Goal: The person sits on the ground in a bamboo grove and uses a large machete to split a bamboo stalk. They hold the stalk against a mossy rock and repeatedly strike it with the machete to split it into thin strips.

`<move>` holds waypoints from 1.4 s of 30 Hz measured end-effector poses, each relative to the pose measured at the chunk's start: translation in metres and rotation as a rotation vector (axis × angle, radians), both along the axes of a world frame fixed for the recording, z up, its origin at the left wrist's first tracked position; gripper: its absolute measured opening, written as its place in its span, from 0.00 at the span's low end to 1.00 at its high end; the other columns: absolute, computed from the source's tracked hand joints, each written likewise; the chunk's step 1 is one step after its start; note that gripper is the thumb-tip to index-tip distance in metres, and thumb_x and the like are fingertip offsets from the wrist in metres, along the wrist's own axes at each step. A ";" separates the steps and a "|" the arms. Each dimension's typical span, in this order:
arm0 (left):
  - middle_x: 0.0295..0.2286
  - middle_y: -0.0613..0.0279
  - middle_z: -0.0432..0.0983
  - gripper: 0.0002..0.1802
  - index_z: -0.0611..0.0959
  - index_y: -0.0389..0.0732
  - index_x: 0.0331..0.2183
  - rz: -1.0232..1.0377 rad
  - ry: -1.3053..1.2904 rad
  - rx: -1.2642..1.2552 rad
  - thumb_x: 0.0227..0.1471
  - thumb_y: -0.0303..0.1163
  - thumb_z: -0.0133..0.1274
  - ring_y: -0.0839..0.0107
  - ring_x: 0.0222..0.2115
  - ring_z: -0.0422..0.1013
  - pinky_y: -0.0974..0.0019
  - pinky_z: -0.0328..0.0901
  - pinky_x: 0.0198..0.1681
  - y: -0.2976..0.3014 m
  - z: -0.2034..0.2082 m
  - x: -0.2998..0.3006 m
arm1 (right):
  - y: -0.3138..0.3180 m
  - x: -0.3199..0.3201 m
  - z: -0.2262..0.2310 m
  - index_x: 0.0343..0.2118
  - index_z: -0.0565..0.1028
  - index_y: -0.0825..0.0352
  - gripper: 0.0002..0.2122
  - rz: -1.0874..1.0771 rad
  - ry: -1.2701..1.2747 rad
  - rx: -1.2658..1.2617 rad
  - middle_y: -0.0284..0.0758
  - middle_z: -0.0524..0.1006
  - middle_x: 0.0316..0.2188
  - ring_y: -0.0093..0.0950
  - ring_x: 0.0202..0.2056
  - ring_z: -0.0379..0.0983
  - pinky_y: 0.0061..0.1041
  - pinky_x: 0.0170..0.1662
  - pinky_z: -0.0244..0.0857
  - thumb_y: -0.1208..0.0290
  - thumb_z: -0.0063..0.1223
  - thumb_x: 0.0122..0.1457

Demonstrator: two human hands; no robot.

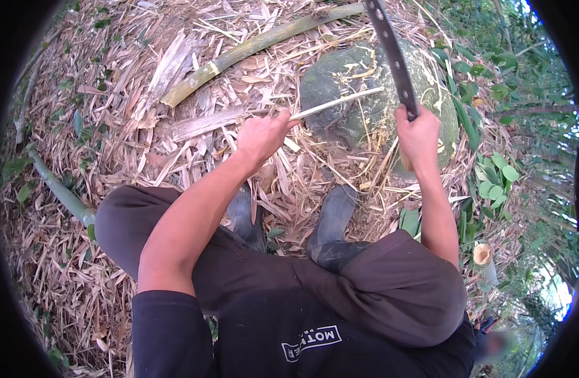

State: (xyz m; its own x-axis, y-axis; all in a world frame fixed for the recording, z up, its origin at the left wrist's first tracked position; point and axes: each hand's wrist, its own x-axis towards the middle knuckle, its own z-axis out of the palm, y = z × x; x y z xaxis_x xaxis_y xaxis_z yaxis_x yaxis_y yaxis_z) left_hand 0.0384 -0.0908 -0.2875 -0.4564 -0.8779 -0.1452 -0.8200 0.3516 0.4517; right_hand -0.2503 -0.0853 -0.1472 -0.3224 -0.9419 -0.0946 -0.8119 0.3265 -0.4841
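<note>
My left hand (262,137) is closed around one end of a thin, pale split stick (341,101), which looks like bamboo. The stick points right, and its far end lies over a big greenish rock (321,79). In my right hand (420,135) is the handle of a machete (395,58). Its long dark blade has a row of holes and rises toward the top of the view, above the rock. The blade and the stick are apart. Yellowish shavings (382,135) are scattered over the rock.
A green bamboo pole (258,48) lies beyond my left hand, with another pole (61,184) at far left. Dry leaves and chips (69,264) cover the ground. My boots (333,220) stand before the rock. A cut bamboo end (483,254) and leafy plants (496,179) are at right.
</note>
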 end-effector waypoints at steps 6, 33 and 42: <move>0.16 0.51 0.77 0.24 0.73 0.41 0.34 -0.021 -0.026 -0.090 0.65 0.54 0.41 0.51 0.16 0.75 0.49 0.66 0.16 -0.005 -0.001 0.001 | -0.007 -0.016 -0.029 0.29 0.78 0.75 0.15 0.078 0.230 0.124 0.49 0.76 0.16 0.44 0.22 0.77 0.42 0.30 0.68 0.63 0.53 0.55; 0.16 0.50 0.77 0.22 0.74 0.42 0.33 -0.014 -0.042 -0.107 0.64 0.52 0.44 0.49 0.17 0.75 0.50 0.67 0.19 -0.004 0.016 -0.014 | -0.006 -0.024 -0.024 0.31 0.80 0.75 0.17 -0.031 0.063 0.092 0.51 0.77 0.18 0.46 0.24 0.78 0.44 0.32 0.70 0.62 0.53 0.54; 0.19 0.44 0.78 0.25 0.76 0.39 0.34 0.028 -0.025 0.089 0.65 0.53 0.41 0.44 0.24 0.77 0.46 0.70 0.26 -0.003 0.031 -0.019 | -0.006 -0.027 -0.027 0.31 0.79 0.76 0.17 -0.085 0.051 0.150 0.55 0.78 0.22 0.50 0.27 0.78 0.44 0.36 0.70 0.62 0.52 0.54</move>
State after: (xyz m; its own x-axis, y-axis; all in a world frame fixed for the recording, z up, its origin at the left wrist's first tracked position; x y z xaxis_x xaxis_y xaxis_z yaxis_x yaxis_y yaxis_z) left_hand 0.0190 -0.0938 -0.2563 -0.4269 -0.8734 -0.2346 -0.8404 0.2874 0.4594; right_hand -0.2771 -0.0915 -0.1740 -0.4083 -0.8876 -0.2133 -0.8007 0.4604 -0.3833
